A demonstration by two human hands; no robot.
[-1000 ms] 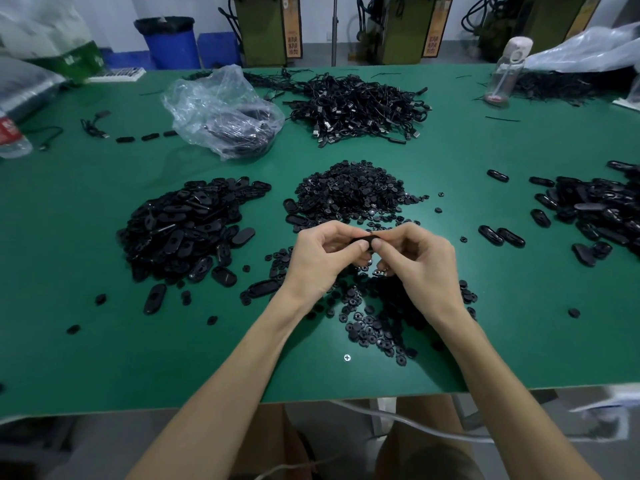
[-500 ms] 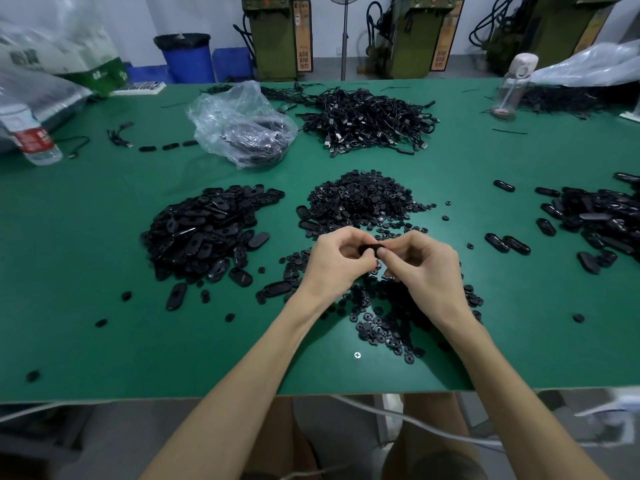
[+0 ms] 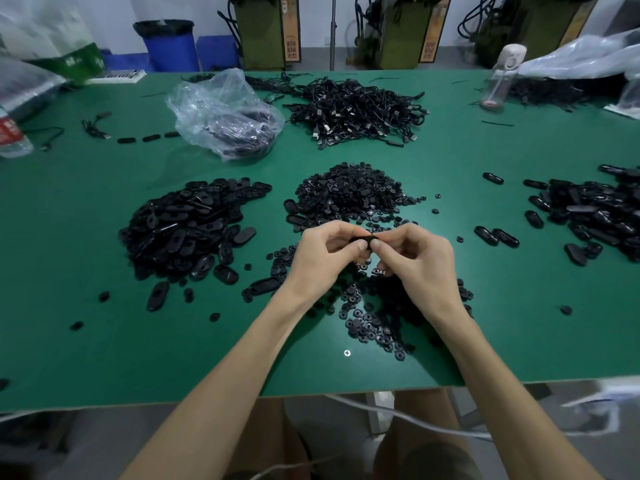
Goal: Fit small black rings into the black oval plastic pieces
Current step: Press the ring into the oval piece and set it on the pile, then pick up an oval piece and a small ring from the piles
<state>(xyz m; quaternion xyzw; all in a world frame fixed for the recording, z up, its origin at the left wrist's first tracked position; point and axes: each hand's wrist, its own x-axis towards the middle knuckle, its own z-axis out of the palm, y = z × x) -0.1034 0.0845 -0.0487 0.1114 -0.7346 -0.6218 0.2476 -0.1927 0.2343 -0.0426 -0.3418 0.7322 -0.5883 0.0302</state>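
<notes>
Left hand (image 3: 322,258), right hand (image 3: 415,261) pinch oval piece (image 3: 362,241).

No writing can be read with certainty. An orange vertical strip (image 3: 290,32) on the front of a green machine (image 3: 258,29) behind the bench (image 3: 86,341) carries a column of dark characters, too blurred to make out; a second orange strip (image 3: 430,34) on the next machine (image 3: 398,29) is the same. A green bag (image 3: 74,60) at far left bears white marks, unreadable. A bottle's red label (image 3: 7,130) shows pale print, also illegible.
</notes>
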